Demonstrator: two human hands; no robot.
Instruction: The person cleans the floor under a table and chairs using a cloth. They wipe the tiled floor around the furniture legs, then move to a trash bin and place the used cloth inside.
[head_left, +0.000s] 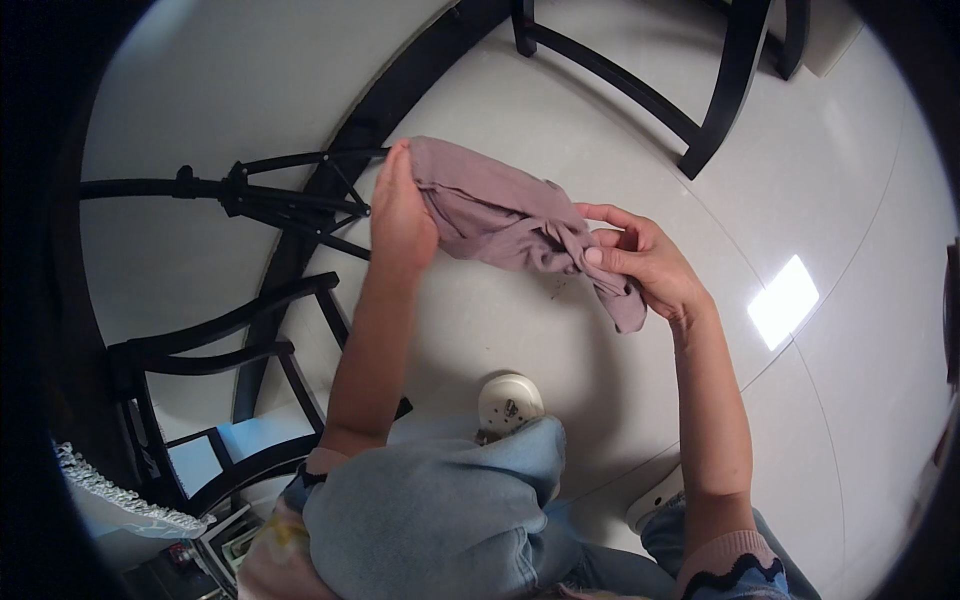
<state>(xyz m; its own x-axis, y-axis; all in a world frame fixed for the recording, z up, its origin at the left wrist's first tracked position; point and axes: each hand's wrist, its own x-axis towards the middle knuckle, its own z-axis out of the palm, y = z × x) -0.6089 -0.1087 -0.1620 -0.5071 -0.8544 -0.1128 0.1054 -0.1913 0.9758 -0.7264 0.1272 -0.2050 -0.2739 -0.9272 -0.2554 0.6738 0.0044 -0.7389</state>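
A folded piece of mauve fabric (495, 199) stretches between my two hands above the floor. Its right part is bunched and twisted, and one end hangs down past my right hand. My left hand (405, 210) supports the left end, fingers pointing away from me and partly hidden by the cloth. With thumb in front and fingers behind, my right hand (641, 255) pinches the twisted part. The picture does not settle whether the fabric is a garment.
A black tripod stand (292, 199) is at the left, close to the wall's dark baseboard (409, 79). Below it is a dark wooden chair (217, 360). Dark furniture legs (720, 97) stand at the upper right. My cream clog (511, 401) rests on the pale tiled floor (810, 187).
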